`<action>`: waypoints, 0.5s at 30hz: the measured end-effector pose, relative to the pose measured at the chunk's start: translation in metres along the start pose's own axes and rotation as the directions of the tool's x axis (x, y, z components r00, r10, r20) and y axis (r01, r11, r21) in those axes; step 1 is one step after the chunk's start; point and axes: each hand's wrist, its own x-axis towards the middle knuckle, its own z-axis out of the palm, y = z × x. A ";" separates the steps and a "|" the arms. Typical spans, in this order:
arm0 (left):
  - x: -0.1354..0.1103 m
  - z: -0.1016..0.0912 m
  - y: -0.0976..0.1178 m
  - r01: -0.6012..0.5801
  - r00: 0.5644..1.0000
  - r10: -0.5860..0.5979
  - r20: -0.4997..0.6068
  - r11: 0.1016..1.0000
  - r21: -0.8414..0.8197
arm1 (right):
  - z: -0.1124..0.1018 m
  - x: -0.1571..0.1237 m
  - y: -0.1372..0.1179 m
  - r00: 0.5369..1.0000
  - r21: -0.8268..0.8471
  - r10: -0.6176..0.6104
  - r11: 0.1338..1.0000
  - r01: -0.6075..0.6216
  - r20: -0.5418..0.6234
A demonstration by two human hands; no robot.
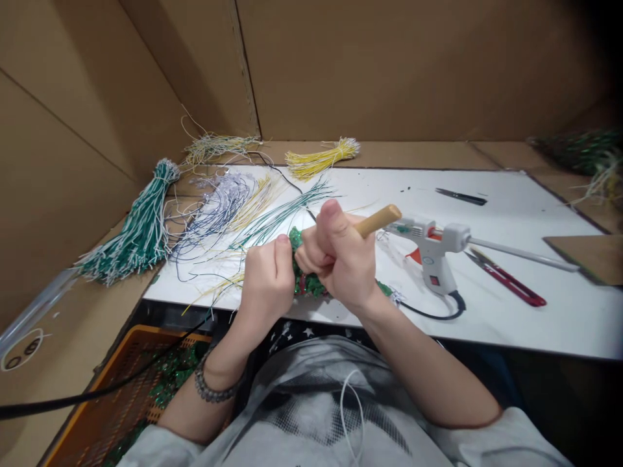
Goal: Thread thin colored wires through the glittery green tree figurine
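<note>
Well, far over on the left a fat bunch of green and white wires [139, 230] lies on the brown cardboard, well apart from the hands. Near it, down low, an orange basket [124, 395] sits under the table edge with green bits inside. A black cable [97, 389] runs across it. More loose wires, white, yellow and green [233, 207], fan out on the left part of the white table [525, 324], and a small yellow bunch [318, 159] lies at the far edge.

The left hand [267, 279] is curled shut in a fist, knuckles up, with a bead bracelet [214, 386] on the wrist. It grips the left end of a green sparkly bundle [309, 282], just above the near edge of the table. The right hand [335, 256] is right beside it, touching it, also closed tight. Its thumb points up and its forearm slants down to the right. It holds the bundle and a wooden stick [377, 220] together; the stick pokes out to the right, tilted up.

Just right of the hands a white glue gun [433, 250] stands on the table. Farther right lie red-handled snips [509, 280], and a dark tool [460, 196] lies toward the far side.
</note>
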 end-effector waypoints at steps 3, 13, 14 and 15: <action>0.000 0.000 -0.002 0.001 1.000 -0.001 0.012 1.000 -0.022 | -0.001 -0.004 0.003 1.000 -0.116 -0.023 0.993 0.022 -0.004; 0.002 -0.001 -0.002 -0.005 1.000 0.005 0.025 1.000 -0.027 | -0.005 -0.004 0.007 0.997 -0.065 -0.063 0.996 0.065 0.034; 0.001 -0.001 -0.002 0.004 0.999 -0.003 0.035 0.999 -0.038 | -0.004 -0.003 0.005 0.998 -0.021 -0.057 0.998 0.057 0.031; 0.001 -0.001 -0.002 0.015 0.999 -0.012 0.044 0.999 -0.051 | -0.003 -0.002 0.002 0.998 0.024 -0.048 0.999 0.047 0.031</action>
